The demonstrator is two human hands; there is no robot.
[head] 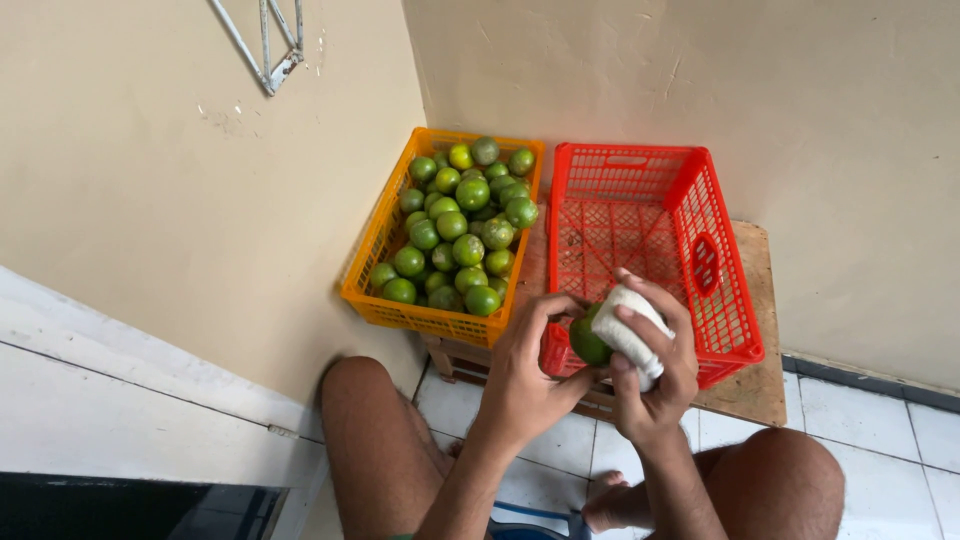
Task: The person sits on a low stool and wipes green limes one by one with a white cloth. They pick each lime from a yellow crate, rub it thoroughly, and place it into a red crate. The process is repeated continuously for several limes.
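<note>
We see a round, smooth green citrus fruit held up in front of the red crate's near wall. A folded white cloth lies pressed against its right side, covering part of the skin.

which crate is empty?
The red crate on the right; the orange crate beside it is full of green limes.
</note>
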